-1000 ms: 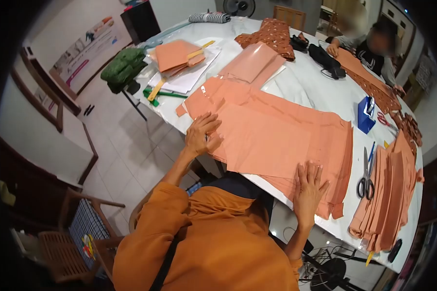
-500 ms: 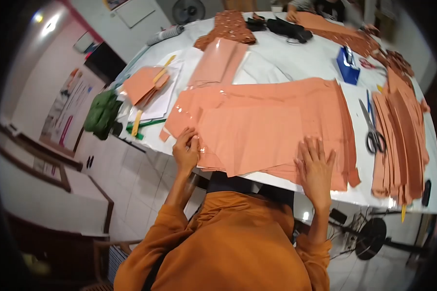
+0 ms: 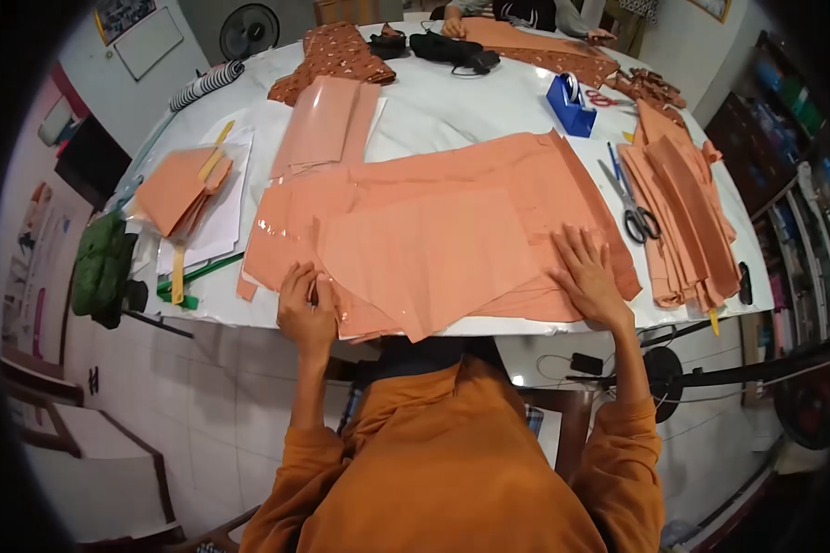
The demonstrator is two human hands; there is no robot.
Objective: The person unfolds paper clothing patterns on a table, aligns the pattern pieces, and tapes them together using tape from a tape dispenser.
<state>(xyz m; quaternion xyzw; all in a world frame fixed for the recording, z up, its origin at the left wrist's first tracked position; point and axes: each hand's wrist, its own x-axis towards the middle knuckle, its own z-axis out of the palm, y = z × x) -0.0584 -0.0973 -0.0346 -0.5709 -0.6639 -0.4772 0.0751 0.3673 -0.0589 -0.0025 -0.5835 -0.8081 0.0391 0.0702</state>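
A layered stack of peach fabric (image 3: 415,249) lies on the white table in front of me, with a smaller pointed piece on top. Shiny glints at its left side look like clear plastic. My left hand (image 3: 307,309) is closed at the stack's front left edge, thumb and fingers pinching the fabric there; how many layers it grips is hidden. Palm down, my right hand (image 3: 588,275) rests flat on the right part of the stack, fingers spread. Right of that hand lie black-handled scissors (image 3: 638,221) and a blue pen (image 3: 615,158).
Folded peach fabric (image 3: 678,221) lies at the right; a blue tape dispenser (image 3: 572,109) stands behind. Bagged peach pieces (image 3: 180,189), a yellow strip (image 3: 177,276) and a green bag (image 3: 101,267) are at left. Across the table, a person's hand (image 3: 454,28) touches fabric.
The view has turned, so the table's things appear farther left. My right hand sits farther right, nearer the scissors, still flat on the fabric. My left hand stays at the front left edge.
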